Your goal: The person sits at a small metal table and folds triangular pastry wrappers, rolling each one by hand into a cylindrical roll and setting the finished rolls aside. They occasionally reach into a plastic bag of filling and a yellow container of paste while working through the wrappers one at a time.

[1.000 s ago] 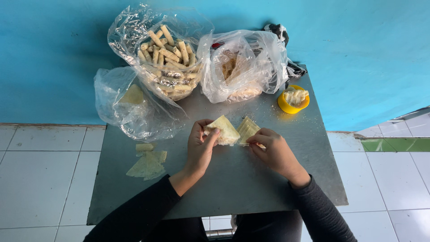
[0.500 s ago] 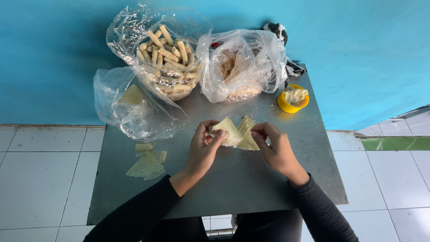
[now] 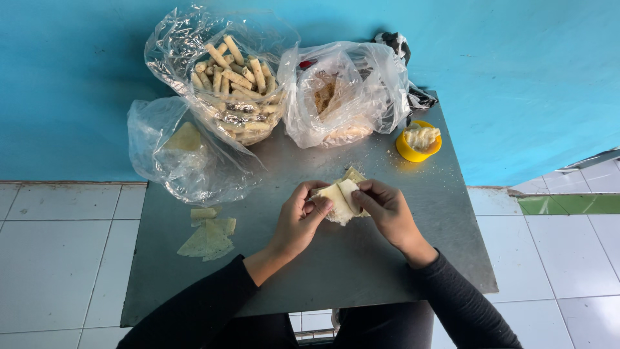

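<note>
Both our hands, left hand (image 3: 302, 216) and right hand (image 3: 385, 210), pinch the pastry wrapper (image 3: 340, 200); we should fold snugly, edges tucked.

Three bags (image 3: 226, 84) sit behind the wrapper (image 3: 341, 199), bowl (image 3: 418, 141) right, loose sheets (image 3: 208, 236) left.

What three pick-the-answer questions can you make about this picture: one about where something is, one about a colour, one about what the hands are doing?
1. Where is the small cup?
A. right of the bags
B. on the floor
C. in a hand

2. What colour is the wall?
A. red
B. blue
C. white

3. What are the left hand and right hand doing?
A. resting empty
B. holding a spoon
C. both holding a pale wrapper

Answers: 1 A, it stands on the table; 2 B, plainly blue; 3 C, fingers grip it.
</note>
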The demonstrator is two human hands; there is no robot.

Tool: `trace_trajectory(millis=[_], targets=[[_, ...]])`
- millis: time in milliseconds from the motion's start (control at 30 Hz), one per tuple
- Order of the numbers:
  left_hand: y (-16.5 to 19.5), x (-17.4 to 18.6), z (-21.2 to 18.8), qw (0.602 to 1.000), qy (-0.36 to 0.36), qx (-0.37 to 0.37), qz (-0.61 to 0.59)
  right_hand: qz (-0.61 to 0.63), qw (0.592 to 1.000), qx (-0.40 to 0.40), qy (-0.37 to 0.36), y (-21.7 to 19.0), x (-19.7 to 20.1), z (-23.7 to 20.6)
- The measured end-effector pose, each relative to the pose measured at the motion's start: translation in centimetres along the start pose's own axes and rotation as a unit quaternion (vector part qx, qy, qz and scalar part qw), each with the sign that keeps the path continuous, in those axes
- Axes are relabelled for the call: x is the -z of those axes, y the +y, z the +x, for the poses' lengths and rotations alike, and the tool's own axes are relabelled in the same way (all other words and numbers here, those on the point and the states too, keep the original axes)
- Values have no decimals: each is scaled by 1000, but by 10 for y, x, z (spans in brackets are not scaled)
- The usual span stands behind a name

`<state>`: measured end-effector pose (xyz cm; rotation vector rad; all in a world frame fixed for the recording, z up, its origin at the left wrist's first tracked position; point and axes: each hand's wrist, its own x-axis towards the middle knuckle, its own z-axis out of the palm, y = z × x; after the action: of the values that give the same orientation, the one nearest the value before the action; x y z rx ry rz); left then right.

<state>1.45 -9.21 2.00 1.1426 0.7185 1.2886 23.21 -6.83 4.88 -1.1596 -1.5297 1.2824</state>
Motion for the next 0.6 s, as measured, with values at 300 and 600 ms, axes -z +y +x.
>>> trace_trajectory(millis=[300,600], targets=[[2,-1,-1,1000,8,15,-9,210,973,-81,-43,0,2,4],[-2,0,0,999,15,25,-43,155,984,-65,-62,0,2,2]])
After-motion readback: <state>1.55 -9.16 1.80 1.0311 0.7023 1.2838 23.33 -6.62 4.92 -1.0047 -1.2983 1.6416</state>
